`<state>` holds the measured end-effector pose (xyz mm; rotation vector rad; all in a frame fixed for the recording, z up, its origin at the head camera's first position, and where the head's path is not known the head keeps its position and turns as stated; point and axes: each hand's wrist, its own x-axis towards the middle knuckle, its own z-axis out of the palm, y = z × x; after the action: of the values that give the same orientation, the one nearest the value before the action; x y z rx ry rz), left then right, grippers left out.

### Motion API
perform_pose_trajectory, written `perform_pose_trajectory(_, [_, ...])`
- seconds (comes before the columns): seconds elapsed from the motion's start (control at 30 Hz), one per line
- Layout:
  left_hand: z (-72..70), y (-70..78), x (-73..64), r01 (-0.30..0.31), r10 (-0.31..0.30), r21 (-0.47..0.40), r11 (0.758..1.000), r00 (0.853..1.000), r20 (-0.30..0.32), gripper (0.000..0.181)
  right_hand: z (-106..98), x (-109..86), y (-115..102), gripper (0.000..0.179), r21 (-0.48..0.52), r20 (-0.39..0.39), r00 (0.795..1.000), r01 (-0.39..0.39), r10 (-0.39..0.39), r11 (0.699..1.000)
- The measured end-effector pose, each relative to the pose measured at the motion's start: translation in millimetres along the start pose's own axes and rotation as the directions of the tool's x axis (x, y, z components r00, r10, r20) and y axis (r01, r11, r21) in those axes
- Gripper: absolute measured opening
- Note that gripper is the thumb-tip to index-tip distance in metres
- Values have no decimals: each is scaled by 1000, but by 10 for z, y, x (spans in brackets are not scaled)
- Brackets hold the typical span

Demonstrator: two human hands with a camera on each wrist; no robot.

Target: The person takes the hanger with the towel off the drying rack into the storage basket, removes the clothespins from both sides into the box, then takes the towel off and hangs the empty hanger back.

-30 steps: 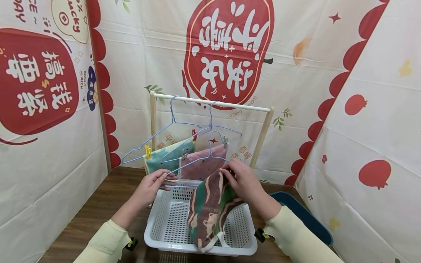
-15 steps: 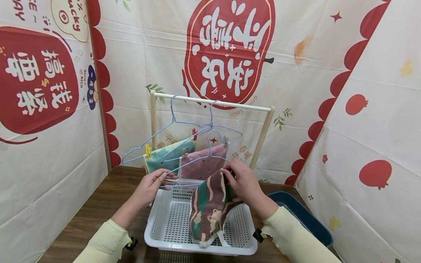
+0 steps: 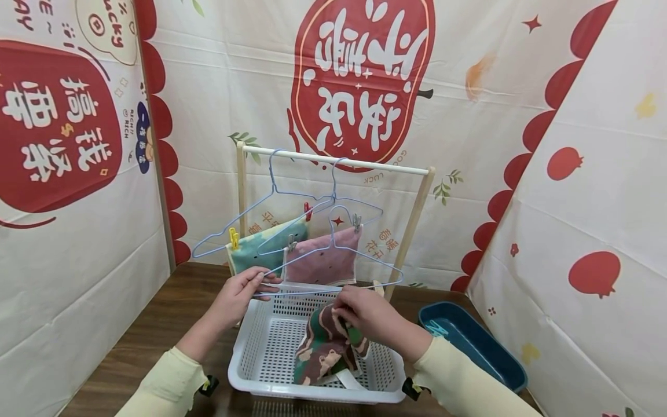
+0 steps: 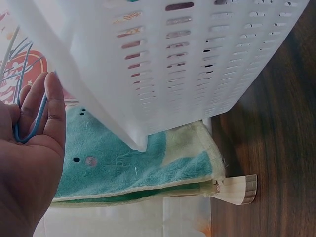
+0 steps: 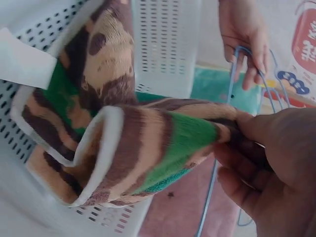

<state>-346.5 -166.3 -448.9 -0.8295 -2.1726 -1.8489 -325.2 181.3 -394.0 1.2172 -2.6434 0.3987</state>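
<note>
Gripping the blue hanger [image 3: 332,237] by one end, the left hand [image 3: 244,294] held its long axis crosswise above the white basket [image 3: 281,388]. The right hand [image 3: 369,314], nearer the hanger's free end, pinched the patterned towel [image 3: 319,343], which hung below the grip into the basket; whether any cloth crossed the hanger could not be determined.

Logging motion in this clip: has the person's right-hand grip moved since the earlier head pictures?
Yes: in the head view, the right-hand grip has moved lower and a little left, judged against the white perforated basket.
</note>
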Motion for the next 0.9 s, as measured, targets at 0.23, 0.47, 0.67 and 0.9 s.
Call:
perform_pose_trajectory(0.23, [0, 14, -1, 5, -5, 1, 1000, 1000, 1, 36, 177, -33, -54, 13, 112, 277, 956, 66, -95, 991])
perform_pose_trajectory(0.47, [-6, 30, 11, 10, -10, 0, 1000, 1000, -3, 34, 264, -81, -74, 12, 169, 430, 902, -35, -42, 985])
perform_pose_trajectory(0.67, [-6, 38, 10, 15, -15, 0, 1000, 1000, 0, 33, 357, -148, -66, 8, 144, 494, 869, -57, -22, 988])
perform_pose_trajectory(0.9, [0, 71, -8, 27, -27, 4, 1000, 1000, -4, 34, 470, -226, -52, 11, 142, 516, 855, -26, -52, 990])
